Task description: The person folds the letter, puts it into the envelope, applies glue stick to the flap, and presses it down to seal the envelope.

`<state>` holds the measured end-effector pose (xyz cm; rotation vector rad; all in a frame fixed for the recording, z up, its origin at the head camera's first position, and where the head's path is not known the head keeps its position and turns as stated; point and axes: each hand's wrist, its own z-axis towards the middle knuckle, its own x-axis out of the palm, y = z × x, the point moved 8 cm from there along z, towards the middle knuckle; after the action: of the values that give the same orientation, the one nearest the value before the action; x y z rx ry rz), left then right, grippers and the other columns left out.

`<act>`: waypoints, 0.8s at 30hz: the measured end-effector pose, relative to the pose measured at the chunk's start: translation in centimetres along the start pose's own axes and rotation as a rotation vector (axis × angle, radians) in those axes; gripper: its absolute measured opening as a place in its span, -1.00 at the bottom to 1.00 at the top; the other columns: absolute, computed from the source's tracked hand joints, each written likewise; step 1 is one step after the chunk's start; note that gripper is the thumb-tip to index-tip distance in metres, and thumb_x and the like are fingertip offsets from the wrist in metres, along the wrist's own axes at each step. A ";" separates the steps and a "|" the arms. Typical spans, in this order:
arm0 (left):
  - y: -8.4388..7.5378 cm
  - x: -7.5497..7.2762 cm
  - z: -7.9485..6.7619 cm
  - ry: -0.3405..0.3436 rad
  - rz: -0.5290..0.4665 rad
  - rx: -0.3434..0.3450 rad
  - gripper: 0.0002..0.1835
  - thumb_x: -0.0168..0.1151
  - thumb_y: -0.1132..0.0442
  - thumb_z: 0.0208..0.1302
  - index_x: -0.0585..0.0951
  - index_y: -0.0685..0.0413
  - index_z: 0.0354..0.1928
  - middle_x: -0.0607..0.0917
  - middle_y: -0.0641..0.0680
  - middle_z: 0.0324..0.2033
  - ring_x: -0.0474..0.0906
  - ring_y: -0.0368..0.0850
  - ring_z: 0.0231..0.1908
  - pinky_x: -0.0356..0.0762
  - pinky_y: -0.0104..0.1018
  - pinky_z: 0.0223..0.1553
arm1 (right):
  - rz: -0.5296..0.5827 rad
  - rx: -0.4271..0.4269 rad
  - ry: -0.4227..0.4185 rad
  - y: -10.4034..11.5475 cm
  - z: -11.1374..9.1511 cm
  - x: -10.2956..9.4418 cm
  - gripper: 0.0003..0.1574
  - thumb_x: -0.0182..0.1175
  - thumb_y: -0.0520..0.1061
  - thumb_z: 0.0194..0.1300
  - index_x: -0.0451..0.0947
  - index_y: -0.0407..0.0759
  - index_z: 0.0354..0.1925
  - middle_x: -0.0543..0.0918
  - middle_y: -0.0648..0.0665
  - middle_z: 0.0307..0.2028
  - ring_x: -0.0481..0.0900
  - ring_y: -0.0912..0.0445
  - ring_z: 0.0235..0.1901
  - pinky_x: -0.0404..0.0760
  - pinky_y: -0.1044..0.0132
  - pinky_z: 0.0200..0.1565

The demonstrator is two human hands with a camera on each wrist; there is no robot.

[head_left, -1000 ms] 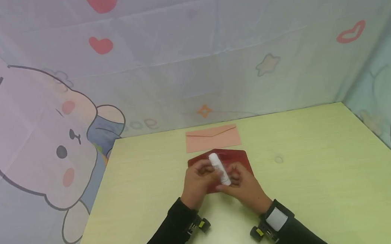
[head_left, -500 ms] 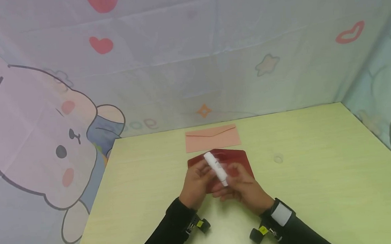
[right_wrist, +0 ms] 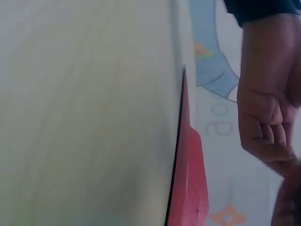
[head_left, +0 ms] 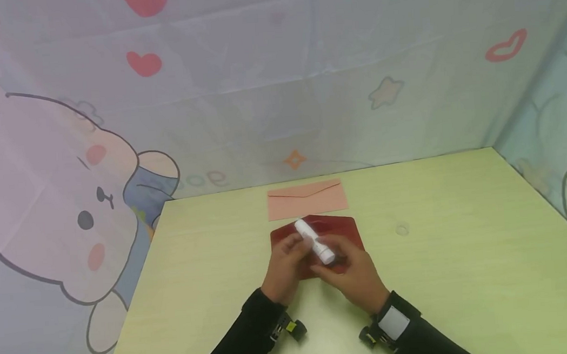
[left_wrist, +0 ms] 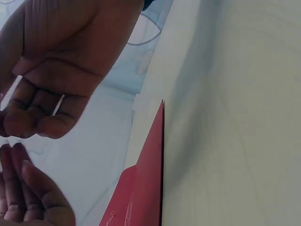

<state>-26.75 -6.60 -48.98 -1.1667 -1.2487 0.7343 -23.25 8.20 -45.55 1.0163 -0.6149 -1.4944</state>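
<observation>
A white glue stick [head_left: 306,230] is held slantwise above an unfolded-flap red envelope [head_left: 346,228]. My left hand [head_left: 282,266] grips its middle from the left, thumb on top. Around the lower end curl the fingers and thumb of my right hand [head_left: 355,273]. The left wrist view shows the right hand [left_wrist: 61,61] with bent fingers and part of the left hand [left_wrist: 37,197]; the glue stick cannot be made out there. In the right wrist view the left hand [right_wrist: 265,108] has curled fingers, beside the red envelope [right_wrist: 195,183].
A pink envelope [head_left: 307,201] lies behind the red one, near the back edge of the pale table [head_left: 445,275]. A small, faint round thing [head_left: 402,229] is on the table to the right. Printed cloth [head_left: 239,93] hangs behind and at both sides.
The right hand has shifted its fingers around the glue stick's lower end, opening and closing. The stick has tilted and moved slightly left; the left hand stays nearly still.
</observation>
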 end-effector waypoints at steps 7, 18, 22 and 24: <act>0.8 0.4 0.1 0.044 0.110 -0.052 -0.55 0.20 0.12 0.78 0.64 0.37 0.39 0.87 -0.19 -0.10 0.83 -0.31 -0.02 0.80 -0.32 0.11 | -0.223 -0.131 -0.248 0.9 0.2 -1.7 -0.41 0.69 -0.44 0.12 0.85 -0.25 0.14 0.94 -0.28 -0.03 0.79 0.31 0.00 0.59 0.70 0.14; -3.4 -1.1 0.4 0.096 1.019 0.219 -0.69 0.27 0.11 0.74 0.82 0.15 0.21 0.92 0.10 0.09 0.86 -0.07 0.11 0.83 -0.12 0.23 | -0.239 0.076 -0.197 -0.7 4.4 -3.9 -0.61 0.52 -0.23 0.51 0.78 -0.26 0.23 0.91 -0.29 0.12 0.86 0.09 0.03 0.77 0.53 0.05; -4.0 -2.4 0.7 -0.010 1.488 0.313 -0.90 0.47 0.23 0.55 0.87 0.05 -0.03 0.92 0.04 -0.11 0.85 0.01 -0.06 0.83 -0.07 0.08 | -0.366 0.201 -0.082 -2.6 7.2 -4.7 -0.60 0.39 -0.03 0.66 0.71 -0.29 0.22 0.91 -0.30 0.08 0.90 -0.15 0.09 0.87 0.02 0.16; -3.1 -2.7 1.0 0.015 1.563 0.323 -0.94 0.55 0.22 0.48 0.82 0.00 -0.20 0.85 -0.01 -0.30 0.75 -0.08 -0.26 0.77 -0.15 -0.13 | -0.397 0.228 0.006 -3.4 8.1 -4.2 -0.60 0.33 0.02 0.70 0.69 -0.29 0.18 0.91 -0.30 0.02 0.89 -0.19 0.09 0.83 -0.14 0.16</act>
<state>-28.83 -9.73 -47.02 -1.7330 0.0723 1.9242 -32.15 11.63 -43.44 1.3790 -0.6128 -1.7921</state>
